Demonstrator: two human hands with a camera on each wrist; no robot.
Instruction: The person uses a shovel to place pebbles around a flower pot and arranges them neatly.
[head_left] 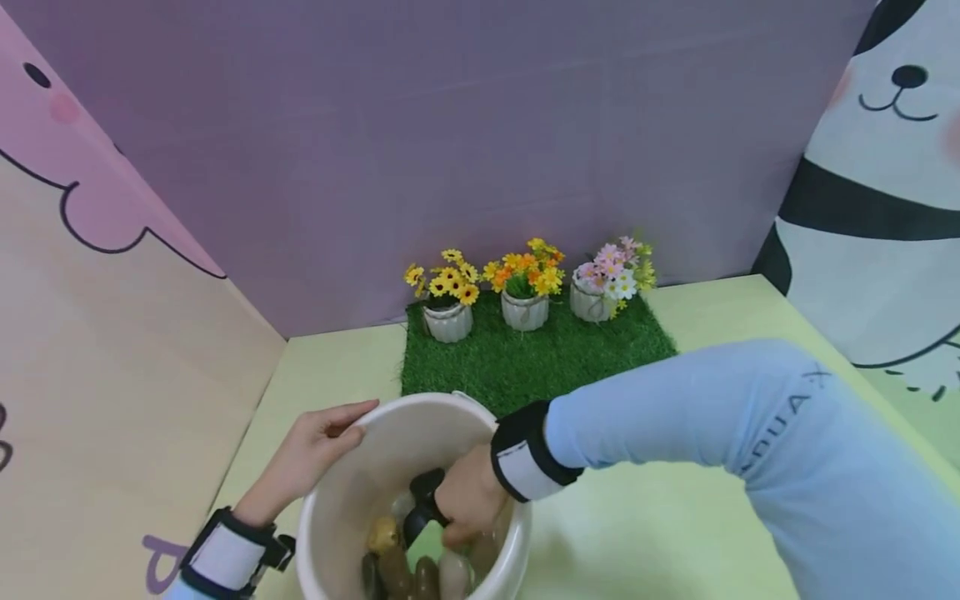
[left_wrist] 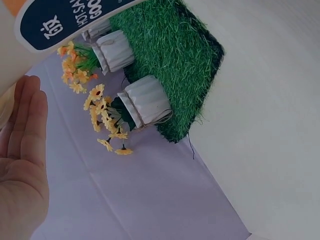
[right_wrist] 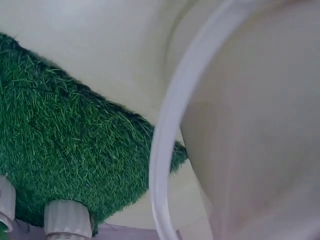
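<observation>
A white bucket (head_left: 414, 408) with rounded brown, yellowish and pale things (head_left: 395, 568) inside stands at the front. My left hand (head_left: 311, 454) rests at its far-left rim, the fingers lying straight along the outer wall in the left wrist view; the thumb lies near the rim. Down inside the bucket, my right hand (head_left: 474, 492) holds a black object (head_left: 424, 498) whose kind I cannot make out. A light green thing (head_left: 426, 546) lies just below it. The right wrist view shows the white rim (right_wrist: 165, 135) but not the right hand.
Behind the bucket lies a green grass mat (head_left: 536, 362) bearing potted yellow flowers (head_left: 448, 321), orange flowers (head_left: 525, 308) and pink-white flowers (head_left: 600, 292). A purple backdrop (head_left: 480, 142) rises behind the pale table (head_left: 341, 358). Printed panels flank both sides.
</observation>
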